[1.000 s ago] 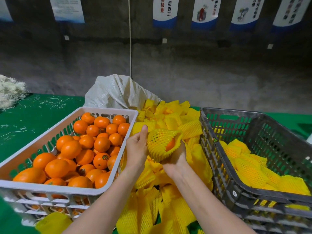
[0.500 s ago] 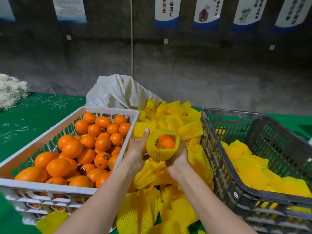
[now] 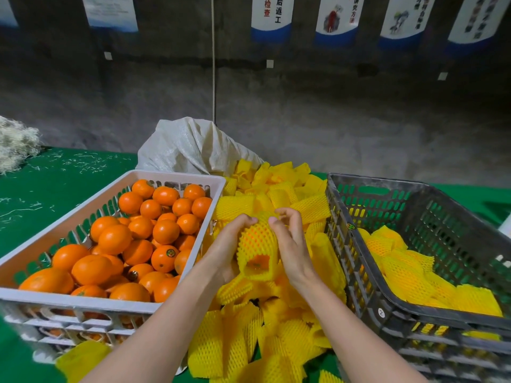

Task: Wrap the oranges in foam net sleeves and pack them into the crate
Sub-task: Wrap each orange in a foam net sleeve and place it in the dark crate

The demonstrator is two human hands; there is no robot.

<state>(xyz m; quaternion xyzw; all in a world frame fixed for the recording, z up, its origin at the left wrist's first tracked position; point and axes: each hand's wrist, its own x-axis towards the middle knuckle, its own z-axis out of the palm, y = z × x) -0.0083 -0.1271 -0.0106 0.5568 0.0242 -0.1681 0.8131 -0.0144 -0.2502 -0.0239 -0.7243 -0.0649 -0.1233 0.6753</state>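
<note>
Between the two crates I hold an orange in a yellow foam net sleeve (image 3: 257, 244); orange skin shows through the sleeve's open near end. My left hand (image 3: 229, 244) grips its left side with curled fingers. My right hand (image 3: 290, 241) grips its right side, fingertips pinching the sleeve's far end. Bare oranges (image 3: 138, 244) fill the white crate (image 3: 69, 302) on the left. Wrapped oranges (image 3: 409, 272) lie in the dark grey crate (image 3: 373, 272) on the right.
A heap of loose yellow sleeves (image 3: 276, 327) lies between the crates on the green table (image 3: 55, 183). A white woven sack (image 3: 193, 147) stands behind the heap. A pale fibre bundle (image 3: 16, 142) sits at the far left. A grey wall rises behind.
The sleeve has been pulled over the orange and turned, so its open end now faces me. Both hands moved up round it, fingers curling over the far end.
</note>
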